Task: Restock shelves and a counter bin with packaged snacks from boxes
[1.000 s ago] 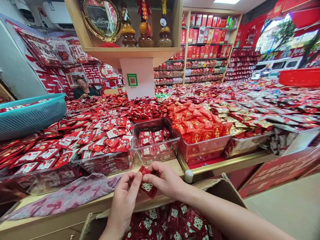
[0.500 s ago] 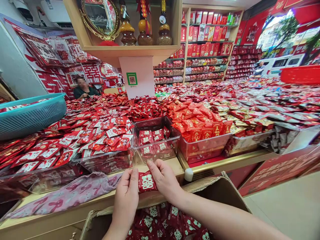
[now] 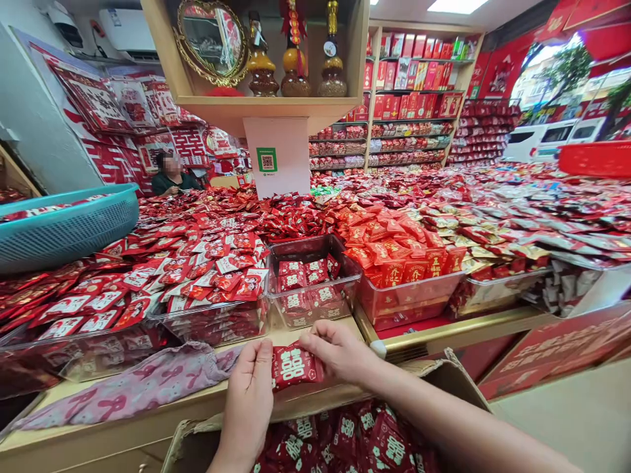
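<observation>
A small red packet (image 3: 294,365) with a pale double-happiness sign is stretched between my two hands. My left hand (image 3: 250,387) pinches its left end, and my right hand (image 3: 340,351) has its upper right corner between thumb and fingers. Below them, an open cardboard box (image 3: 190,439) holds many loose packets (image 3: 348,430) of the same design. Just beyond my hands, a clear plastic bin (image 3: 313,313) contains similar packets (image 3: 305,276), standing in rows and filling only part of it.
Other clear bins flank it, heaped with white-and-red packets (image 3: 217,263) and orange-red packets (image 3: 394,253). A patterned pink cloth (image 3: 142,387) lies along the counter edge. At left is a blue basket (image 3: 73,226). A person (image 3: 172,177) sits behind the counter.
My right hand has shifted right along the packet, so more of its printed front shows. The camera view has tilted slightly up.
</observation>
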Demonstrator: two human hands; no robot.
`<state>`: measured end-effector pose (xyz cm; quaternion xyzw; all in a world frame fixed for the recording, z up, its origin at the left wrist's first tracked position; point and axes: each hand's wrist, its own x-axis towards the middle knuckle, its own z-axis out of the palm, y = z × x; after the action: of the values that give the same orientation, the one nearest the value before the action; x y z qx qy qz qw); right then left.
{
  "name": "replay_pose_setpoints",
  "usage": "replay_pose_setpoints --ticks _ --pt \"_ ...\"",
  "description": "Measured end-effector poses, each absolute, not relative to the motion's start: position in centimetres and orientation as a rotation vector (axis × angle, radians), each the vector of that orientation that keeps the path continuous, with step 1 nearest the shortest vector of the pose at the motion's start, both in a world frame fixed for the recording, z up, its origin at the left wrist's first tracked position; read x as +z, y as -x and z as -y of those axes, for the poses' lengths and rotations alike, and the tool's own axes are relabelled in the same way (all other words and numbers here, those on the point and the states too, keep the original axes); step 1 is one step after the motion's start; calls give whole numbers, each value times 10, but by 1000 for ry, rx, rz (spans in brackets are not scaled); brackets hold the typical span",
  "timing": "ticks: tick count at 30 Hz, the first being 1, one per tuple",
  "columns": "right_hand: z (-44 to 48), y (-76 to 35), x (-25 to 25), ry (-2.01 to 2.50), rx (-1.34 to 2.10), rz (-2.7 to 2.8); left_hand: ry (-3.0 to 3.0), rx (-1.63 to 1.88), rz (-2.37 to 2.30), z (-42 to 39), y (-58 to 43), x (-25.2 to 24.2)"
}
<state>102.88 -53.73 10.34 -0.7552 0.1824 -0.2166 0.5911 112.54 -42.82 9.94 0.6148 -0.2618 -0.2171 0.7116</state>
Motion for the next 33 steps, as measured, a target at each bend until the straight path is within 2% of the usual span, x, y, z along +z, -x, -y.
replay_pose_setpoints --ticks 3,7,9,13,20,28,33 --pt "555 -1016 134 1911 -444 -329 -1307 -515 456 426 -1125 100" --pt "597 -1022 179 2048 -817 -350 -1266 -529 500 425 -1122 101" --pt "621 -1036 189 2107 -885 -433 -1298 -500 554 426 -1121 100" --pt "651 -1072 182 2220 -544 -574 -1355 -475 586 427 -1120 98" --pt "649 -1099 164 2219 48 -538 -1422 -505 629 425 -1121 98" --pt "657 -1107 175 2327 447 -555 -1450 -525 687 423 -1121 99" --pt "659 -1111 180 2408 578 -524 -1455 -549 710 423 -1123 96"
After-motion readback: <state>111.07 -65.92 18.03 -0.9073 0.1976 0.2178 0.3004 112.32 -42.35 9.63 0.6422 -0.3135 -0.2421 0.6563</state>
